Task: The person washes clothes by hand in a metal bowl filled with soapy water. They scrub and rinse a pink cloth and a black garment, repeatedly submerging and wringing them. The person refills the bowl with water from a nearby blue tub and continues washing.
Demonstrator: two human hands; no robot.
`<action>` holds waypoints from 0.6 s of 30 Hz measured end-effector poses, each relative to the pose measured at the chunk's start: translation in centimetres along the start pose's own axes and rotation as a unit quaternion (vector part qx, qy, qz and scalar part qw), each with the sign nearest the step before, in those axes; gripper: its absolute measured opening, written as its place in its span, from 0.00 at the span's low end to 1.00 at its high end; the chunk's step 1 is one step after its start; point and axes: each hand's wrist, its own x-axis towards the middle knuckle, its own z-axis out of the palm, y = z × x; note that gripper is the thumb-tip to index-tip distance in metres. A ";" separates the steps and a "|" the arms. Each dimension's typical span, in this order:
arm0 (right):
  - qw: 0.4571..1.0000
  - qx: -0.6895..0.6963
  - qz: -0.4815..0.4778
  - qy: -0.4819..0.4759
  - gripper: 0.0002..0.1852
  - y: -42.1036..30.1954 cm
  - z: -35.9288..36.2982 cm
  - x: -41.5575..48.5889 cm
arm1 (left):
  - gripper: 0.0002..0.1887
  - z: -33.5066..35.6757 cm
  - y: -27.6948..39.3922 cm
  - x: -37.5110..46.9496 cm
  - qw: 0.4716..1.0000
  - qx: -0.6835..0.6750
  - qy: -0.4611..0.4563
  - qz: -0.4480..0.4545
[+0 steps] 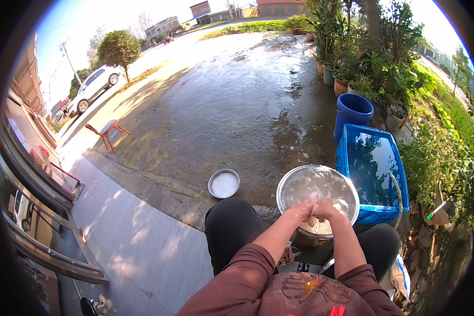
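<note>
Both hands are close together over a large round metal pot point(283, 185), held between my knees. Cloudy, foamy water point(300, 177) fills it. My left hand point(301, 209) meets my right hand point(324, 209) near the pot's front side, with the fingers pressed together. Something pale and pinkish point(313, 196) shows just beyond the fingers, but I cannot tell whether it is a held object or wet fingers. On the wet concrete to the left, a small round metal basin point(224, 184) contains something white.
Right of the pot stands a blue plastic tub point(343, 152) of water, with a hose point(396, 189) over its edge. Behind it are a blue bucket point(349, 118) and potted plants point(340, 85). A chair point(107, 130) and a parked white car point(96, 87) are farther left.
</note>
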 end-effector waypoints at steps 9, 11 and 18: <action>0.800 0.566 -0.099 0.176 0.35 0.9 -5.4 -7.0 | 0.15 -3.9 2.0 -2.5 0.829 -0.550 -0.067 0.075; 0.783 0.575 -0.052 0.230 0.34 1.7 -4.2 -6.2 | 0.15 -4.3 2.0 -2.7 0.759 -0.641 -0.083 0.081; 0.708 0.699 -0.100 -0.006 0.35 3.9 0.7 -3.1 | 0.18 -5.9 0.6 -2.1 0.641 -0.751 -0.041 0.154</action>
